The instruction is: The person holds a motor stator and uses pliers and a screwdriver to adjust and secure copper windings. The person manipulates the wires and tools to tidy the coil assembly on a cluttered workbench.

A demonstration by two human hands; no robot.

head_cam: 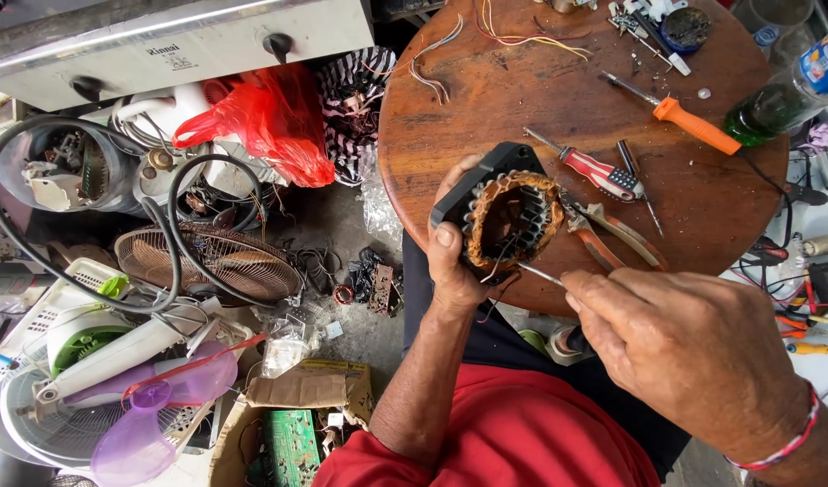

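L hand [454, 261] wrapped round fan motor stator [508, 216], thumb on front, held at near edge of round wooden table [522, 99]. R hand [675, 352] pinched shut on thin metal probe [542, 275], tip at copper winding. Pliers [612, 230] just beside stator; red-striped screwdriver [599, 171], orange screwdriver [684, 117] toward far-right edge.

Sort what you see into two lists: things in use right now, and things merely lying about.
In use:
left hand
motor stator
right hand
thin metal tool

Lying about:
orange screwdriver
red screwdriver
pliers
green bottle
fan grille
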